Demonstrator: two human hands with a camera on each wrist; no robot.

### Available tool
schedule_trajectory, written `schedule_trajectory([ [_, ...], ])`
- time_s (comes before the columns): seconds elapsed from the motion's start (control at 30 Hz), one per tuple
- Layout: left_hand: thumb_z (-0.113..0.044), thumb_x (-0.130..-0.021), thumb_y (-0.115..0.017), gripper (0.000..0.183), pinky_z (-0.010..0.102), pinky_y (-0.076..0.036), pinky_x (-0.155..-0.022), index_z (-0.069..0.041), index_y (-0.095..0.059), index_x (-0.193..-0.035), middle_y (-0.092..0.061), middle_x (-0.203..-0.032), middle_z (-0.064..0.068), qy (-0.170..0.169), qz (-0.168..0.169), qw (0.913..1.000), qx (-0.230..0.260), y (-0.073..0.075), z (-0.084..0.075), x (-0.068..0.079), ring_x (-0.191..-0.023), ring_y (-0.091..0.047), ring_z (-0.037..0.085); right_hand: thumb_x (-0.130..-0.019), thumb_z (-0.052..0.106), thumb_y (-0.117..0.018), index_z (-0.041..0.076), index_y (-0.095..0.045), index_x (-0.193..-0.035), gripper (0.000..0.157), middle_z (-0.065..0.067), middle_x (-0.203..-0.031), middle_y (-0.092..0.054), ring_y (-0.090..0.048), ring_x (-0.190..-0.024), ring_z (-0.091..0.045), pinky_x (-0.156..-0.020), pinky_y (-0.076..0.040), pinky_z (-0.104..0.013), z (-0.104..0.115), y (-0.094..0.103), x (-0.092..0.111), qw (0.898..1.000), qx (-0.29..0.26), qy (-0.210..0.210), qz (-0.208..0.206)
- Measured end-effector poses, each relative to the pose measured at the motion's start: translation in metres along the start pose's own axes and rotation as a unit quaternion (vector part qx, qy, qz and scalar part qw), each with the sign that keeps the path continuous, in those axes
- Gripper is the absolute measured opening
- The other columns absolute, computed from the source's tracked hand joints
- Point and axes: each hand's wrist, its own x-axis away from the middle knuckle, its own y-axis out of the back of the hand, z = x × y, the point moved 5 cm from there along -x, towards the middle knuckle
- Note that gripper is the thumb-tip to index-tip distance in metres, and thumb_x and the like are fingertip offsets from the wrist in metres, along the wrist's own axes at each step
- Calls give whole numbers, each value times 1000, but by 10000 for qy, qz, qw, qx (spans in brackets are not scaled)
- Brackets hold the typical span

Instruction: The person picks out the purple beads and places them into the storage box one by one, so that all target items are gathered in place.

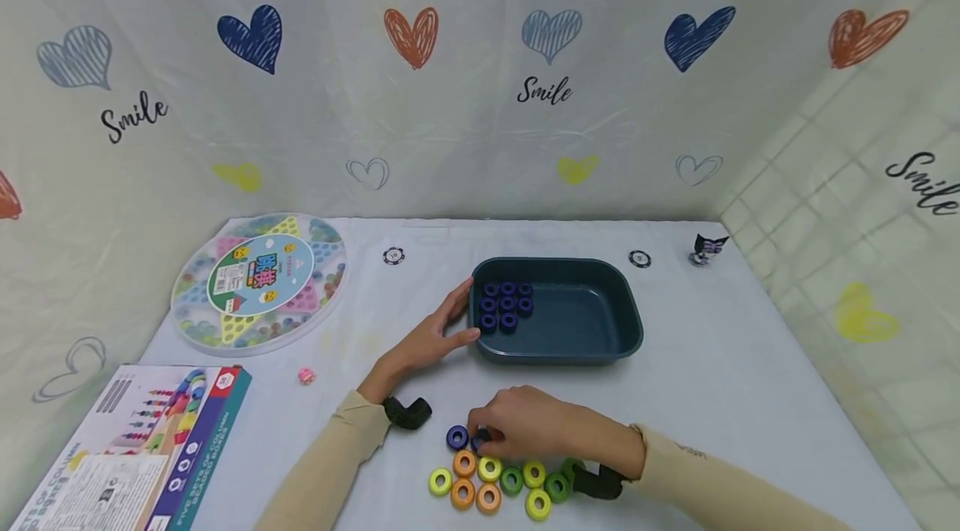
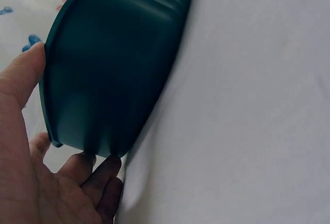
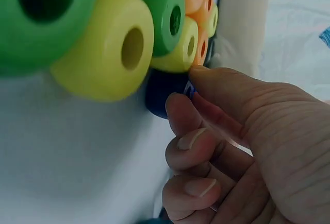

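My left hand (image 1: 427, 337) rests against the left end of a dark teal plastic tray (image 1: 600, 354), fingers along the end wall and thumb near the front corner. In the left wrist view, the fingertips touch the tray's outer wall (image 2: 113, 64). Several dark blue beads (image 1: 507, 305) stand in rows in the tray's left part. My right hand (image 1: 525, 423) pinches another dark blue bead (image 3: 162, 92) between thumb and index finger, among the loose beads in front of the tray. A second blue bead (image 1: 457, 437) lies just left of it.
Orange beads (image 1: 462, 493), yellow beads (image 1: 537, 504) and green beads (image 1: 557, 486) lie together at the front. On the left are a round Chinese checkers set (image 1: 258, 285) and a bead-toy box (image 1: 135, 448). A pink trinket (image 1: 306, 376), two chips (image 1: 393, 256) and a small figurine (image 1: 705, 249) also lie about.
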Motion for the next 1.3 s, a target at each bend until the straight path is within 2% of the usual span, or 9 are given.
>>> schedule_trajectory([
  [0.13,-26,-90,-56,77,44,-21,-105,-19,-5,-146,-17,-149,7,22,17,10000,-16,-1,1,-1,-133,-22,15,-85,30,-62,24,-63,-100,17,18,-61,-47,-41,-53,2,-50,-35,-17,-9,1,5,9996,-176,-216,-39],
  [0.37,-36,-87,-58,78,40,-21,-105,-35,-5,-145,-17,-148,-8,116,-137,9998,-5,-7,31,-8,-131,-21,7,-83,29,-64,23,-63,-101,19,19,-64,-51,-43,-54,3,-52,-39,-16,-27,2,19,9974,-626,-339,61],
  [0.43,-36,-87,-58,78,40,-21,-105,-35,-5,-144,-18,-148,-9,111,-150,9998,-23,-7,33,-9,-131,-22,6,-82,27,-66,23,-63,-101,20,19,-66,-52,-44,-55,3,-53,-40,-15,-31,2,23,9968,-743,-296,92],
  [0.6,-28,-89,-57,78,44,-19,-105,-26,-5,-146,-17,-149,2,24,-62,10000,64,-4,14,-5,-132,-22,11,-79,25,-68,20,-64,-102,24,18,-68,-54,-46,-58,4,-55,-41,-15,-38,3,30,9955,-927,-199,26],
  [0.73,-25,-90,-56,76,43,-19,-105,-19,-5,-146,-17,-149,7,39,31,10000,-12,-1,-2,-2,-133,-21,13,-80,29,-67,21,-63,-103,25,18,-70,-55,-48,-61,3,-57,-41,-17,-44,5,35,9922,-1197,-351,5],
  [0.9,-24,-90,-56,76,42,-19,-105,-18,-5,-146,-17,-149,8,3,24,10000,47,-1,-2,-2,-133,-21,14,-81,32,-66,20,-61,-105,27,17,-72,-57,-51,-60,0,-55,-43,-19,-49,28,42,9874,-1479,-500,-243],
  [1.13,-24,-89,-57,77,45,-19,-105,-17,-5,-146,-17,-149,9,61,42,10000,-4,0,0,-1,-133,-22,15,-81,35,-66,20,-60,-103,27,15,-69,-57,-51,-57,-3,-53,-44,-21,-65,72,50,9880,-1130,-511,-916],
  [1.3,-21,-89,-57,77,44,-20,-105,-16,-5,-146,-17,-149,9,47,22,10000,17,0,1,-1,-133,-22,16,-82,31,-65,13,-60,-104,29,13,-70,-58,-52,-57,-4,-55,-45,-23,-85,95,45,9879,-902,-534,-1146],
])
